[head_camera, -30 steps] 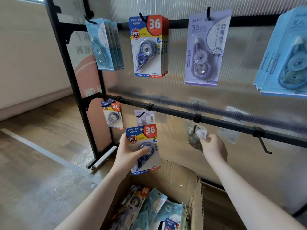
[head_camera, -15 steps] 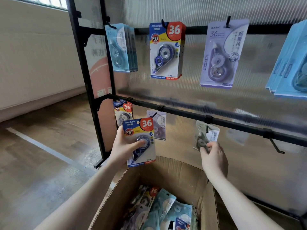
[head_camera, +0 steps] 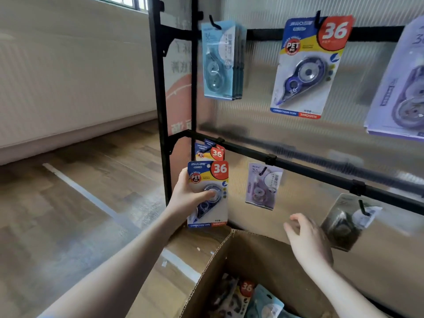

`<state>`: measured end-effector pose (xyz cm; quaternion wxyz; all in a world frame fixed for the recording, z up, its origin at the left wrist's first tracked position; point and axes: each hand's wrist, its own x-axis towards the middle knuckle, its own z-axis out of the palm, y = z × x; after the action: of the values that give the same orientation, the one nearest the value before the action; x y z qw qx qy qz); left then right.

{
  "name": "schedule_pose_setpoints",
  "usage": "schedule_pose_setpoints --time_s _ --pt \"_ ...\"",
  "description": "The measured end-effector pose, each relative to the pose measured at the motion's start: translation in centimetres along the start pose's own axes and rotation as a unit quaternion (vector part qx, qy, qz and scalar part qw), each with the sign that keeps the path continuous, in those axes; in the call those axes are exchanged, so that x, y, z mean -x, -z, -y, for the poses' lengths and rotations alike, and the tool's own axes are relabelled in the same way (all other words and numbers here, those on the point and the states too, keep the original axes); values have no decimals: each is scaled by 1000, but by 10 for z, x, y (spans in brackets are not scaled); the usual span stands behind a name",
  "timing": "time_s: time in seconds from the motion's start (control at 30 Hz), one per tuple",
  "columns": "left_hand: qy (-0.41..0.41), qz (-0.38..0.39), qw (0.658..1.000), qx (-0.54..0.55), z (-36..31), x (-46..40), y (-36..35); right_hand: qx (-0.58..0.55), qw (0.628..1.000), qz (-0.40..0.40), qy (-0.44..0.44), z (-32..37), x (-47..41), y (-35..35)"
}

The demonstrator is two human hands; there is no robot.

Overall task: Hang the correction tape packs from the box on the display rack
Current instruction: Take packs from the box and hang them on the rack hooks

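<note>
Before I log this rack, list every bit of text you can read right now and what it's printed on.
"JINUO", "36", "SUPER VALUE", "PET", "CORRECTION TAPE", "SMOOTH": held pack in left hand.
"36", "PET", "SMOOTH": upper hung pack.
"36", "PET": lower-left hung pack.
"36": pack in box.
"36", faint: lilac pack.
Teal packs, dark pack, red panel characters: too blurred.

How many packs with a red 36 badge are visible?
4: top-rail pack, lower-rail pack, held pack in left hand, box pack; others may be hidden.
</note>
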<state>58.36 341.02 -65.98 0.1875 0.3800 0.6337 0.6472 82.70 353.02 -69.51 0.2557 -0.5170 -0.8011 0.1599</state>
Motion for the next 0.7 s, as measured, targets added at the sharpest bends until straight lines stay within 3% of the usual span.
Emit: schedule_pose_setpoints --time_s 0.37,0.7 --pt "36 20 998 -43 31 -85 14 39 998 49 -9 3 -20 -33" --pt "56 48 996 47 40 -93 15 38 998 54 -2 0 -27 -42"
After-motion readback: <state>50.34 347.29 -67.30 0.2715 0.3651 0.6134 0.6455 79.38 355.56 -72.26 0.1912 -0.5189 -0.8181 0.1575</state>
